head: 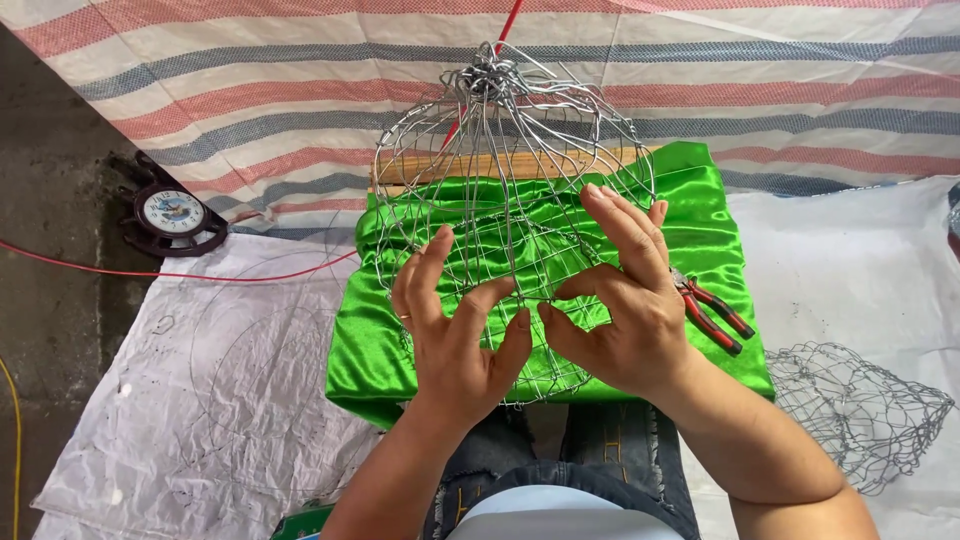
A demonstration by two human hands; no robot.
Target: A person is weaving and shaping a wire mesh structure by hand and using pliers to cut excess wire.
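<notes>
In the head view, a dome-shaped wire cage (510, 200) is seen standing on a sheet of bright green satin cloth (400, 340), which is spread over a wooden board (440, 168) resting across the person's lap. The cage is gripped on its near side by both hands: the left hand (455, 335) is curled with its fingers hooked through the wire mesh, and the right hand (625, 300) is likewise closed on the wires, its thumb bent inward toward the left thumb and its fingers laid up the side of the frame. Neither hand is held open; both are narrowed onto the same stretch of wire low on the cage. The ribs are gathered and twisted into a knot at the top, and horizontal rings are already woven around the lower part, so the frame appears largely shaped; the upper half shows only bare vertical ribs with wide gaps, so more cross-wiring there is judged to be left. A pair of red-handled pliers (715, 315) lies unused on the cloth just beside the right wrist. A second, finer wire mesh basket (860, 410) lies on its side on the white plastic sheet (200, 400) to the right, well apart from the hands. A small round clock (172, 213) rests on the floor at the left, near a red cord (150, 272). A striped tarpaulin (250, 80) covers the background.
</notes>
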